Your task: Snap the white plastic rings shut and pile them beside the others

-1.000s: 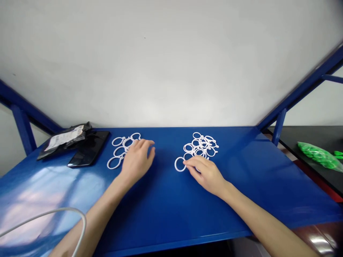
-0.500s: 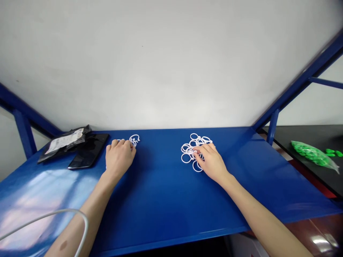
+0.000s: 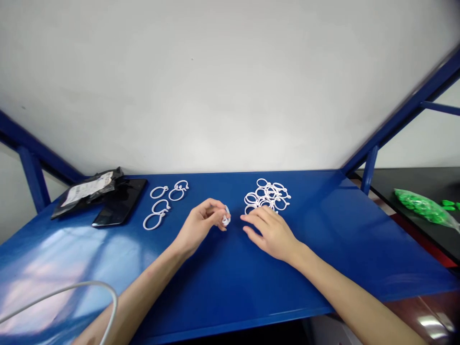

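Note:
On the blue table (image 3: 215, 273) lie two groups of white plastic rings. Several separate rings (image 3: 161, 203) lie at the back left; a tangled pile of rings (image 3: 268, 195) lies at the back centre-right. My left hand (image 3: 201, 225) hovers mid-table between the groups, its fingertips pinched on one white ring (image 3: 225, 218). My right hand (image 3: 271, 230) is just right of it, in front of the pile, with fingers spread and nothing in them.
A dark phone (image 3: 118, 206) and a black packet with a white label (image 3: 88, 189) lie at the back left. A white cable (image 3: 72, 292) loops at the near left. Blue frame struts (image 3: 370, 167) rise at both sides. A green bag (image 3: 420, 205) lies on a dark table, right.
My left hand left the left ring group and came to the middle holding one ring. My right hand drew back from the pile toward the left hand.

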Demonstrator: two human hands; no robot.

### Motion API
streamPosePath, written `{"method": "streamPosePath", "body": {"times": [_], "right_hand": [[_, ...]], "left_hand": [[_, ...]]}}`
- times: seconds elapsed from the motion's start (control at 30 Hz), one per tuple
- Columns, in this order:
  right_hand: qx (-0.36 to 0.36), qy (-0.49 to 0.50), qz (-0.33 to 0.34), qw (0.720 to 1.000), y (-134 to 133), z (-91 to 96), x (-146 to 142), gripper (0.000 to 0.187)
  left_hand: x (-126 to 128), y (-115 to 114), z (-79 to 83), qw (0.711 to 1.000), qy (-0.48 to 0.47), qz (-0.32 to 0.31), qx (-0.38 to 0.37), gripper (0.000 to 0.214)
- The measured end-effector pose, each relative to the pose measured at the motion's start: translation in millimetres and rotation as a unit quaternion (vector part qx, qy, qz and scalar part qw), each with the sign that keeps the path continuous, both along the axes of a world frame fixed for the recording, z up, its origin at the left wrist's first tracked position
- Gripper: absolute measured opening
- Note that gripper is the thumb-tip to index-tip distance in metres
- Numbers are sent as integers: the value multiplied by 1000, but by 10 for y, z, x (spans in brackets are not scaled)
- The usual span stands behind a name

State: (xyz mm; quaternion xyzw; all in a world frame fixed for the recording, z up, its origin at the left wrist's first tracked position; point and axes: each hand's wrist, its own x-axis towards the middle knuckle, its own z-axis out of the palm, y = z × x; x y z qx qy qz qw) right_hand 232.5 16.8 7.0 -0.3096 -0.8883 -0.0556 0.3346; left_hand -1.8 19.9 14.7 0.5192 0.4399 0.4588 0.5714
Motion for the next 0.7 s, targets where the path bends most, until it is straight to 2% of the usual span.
{"method": "streamPosePath", "body": {"times": [0.13, 0.3, 0.37, 0.43, 0.57, 0.63, 0.7], "right_hand": [[-11, 14, 44, 999, -101, -42, -116, 23], [-18, 66, 66, 995, -120, -67, -133, 11], [-25, 80, 66, 994, -108, -72, -117, 11], [-30, 96, 60, 993, -97, -73, -104, 14], [-40, 127, 58, 989, -86, -65, -91, 12], [-53, 136, 60, 987, -82, -67, -82, 10], [-65, 141, 60, 986, -77, -75, -70, 8]], "left_hand": [[121, -117, -20, 999, 30, -25, -8, 31], [173, -192, -33, 990, 126, -32, 51, 23], [171, -207, -26, 981, 170, -34, 84, 22], [161, -224, -9, 966, 217, -30, 134, 23], [136, -270, 17, 914, 313, -25, 257, 30], [132, -283, 0, 895, 334, -43, 294, 41], [137, -281, -35, 884, 346, -62, 308, 41]]}}
